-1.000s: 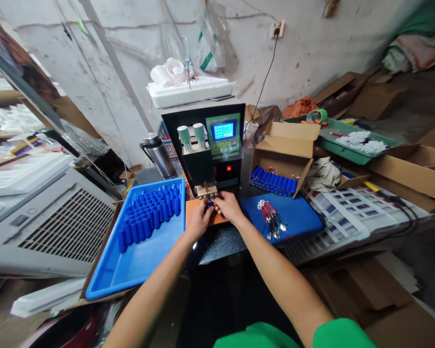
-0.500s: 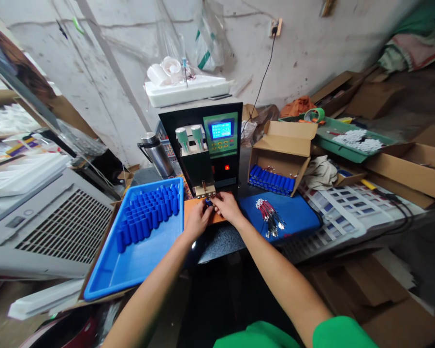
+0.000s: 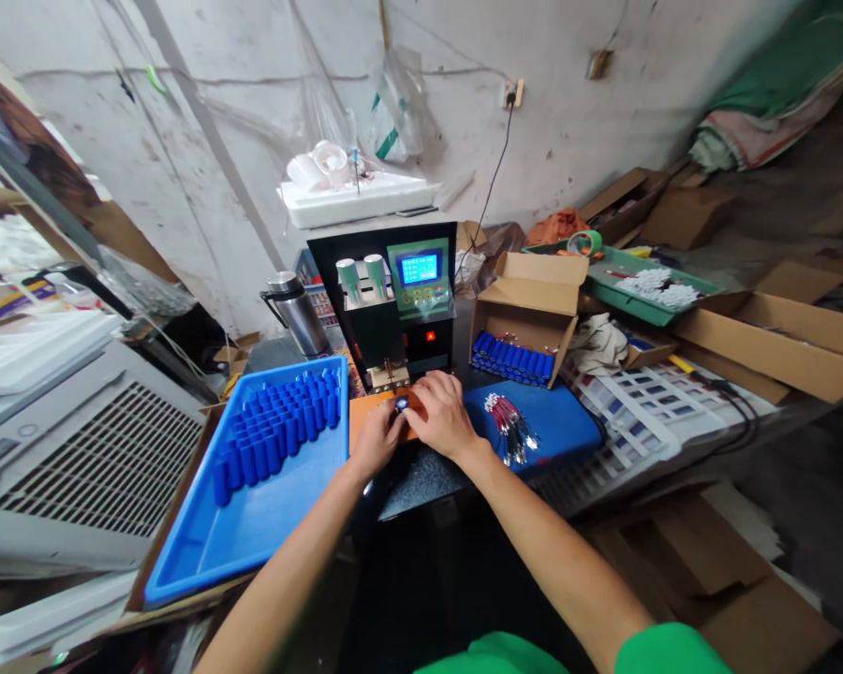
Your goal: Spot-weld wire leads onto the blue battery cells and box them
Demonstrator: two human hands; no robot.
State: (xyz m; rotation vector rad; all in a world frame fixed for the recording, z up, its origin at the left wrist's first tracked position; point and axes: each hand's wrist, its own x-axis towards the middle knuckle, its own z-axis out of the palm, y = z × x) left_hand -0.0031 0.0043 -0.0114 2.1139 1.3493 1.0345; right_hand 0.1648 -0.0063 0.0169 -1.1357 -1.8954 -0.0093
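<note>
A blue cylindrical battery cell (image 3: 402, 403) is seen end-on, just in front of the electrodes (image 3: 389, 373) of a black spot-welding machine (image 3: 355, 323). My left hand (image 3: 377, 433) pinches the cell from the left. From the right, my right hand (image 3: 444, 414) has its thumb and bent fingers closed at the same cell, partly covering it. Both hands rest over an orange board (image 3: 362, 412) at the machine's foot. Whether a wire is between my fingers is too small to see.
On the left stands a blue tray (image 3: 253, 543) with rows of upright blue cells (image 3: 267, 440). To the right, red and black wires with white plugs (image 3: 510, 426) lie on a blue pad (image 3: 569, 417). Behind them, a cardboard box (image 3: 534, 304) holds wired cells. A steel flask (image 3: 299, 314) stands behind the tray.
My hands have drawn slightly back from the electrodes, and the cell's end now shows between them. My right hand has turned, its back raised more. The whole view has shifted a little.
</note>
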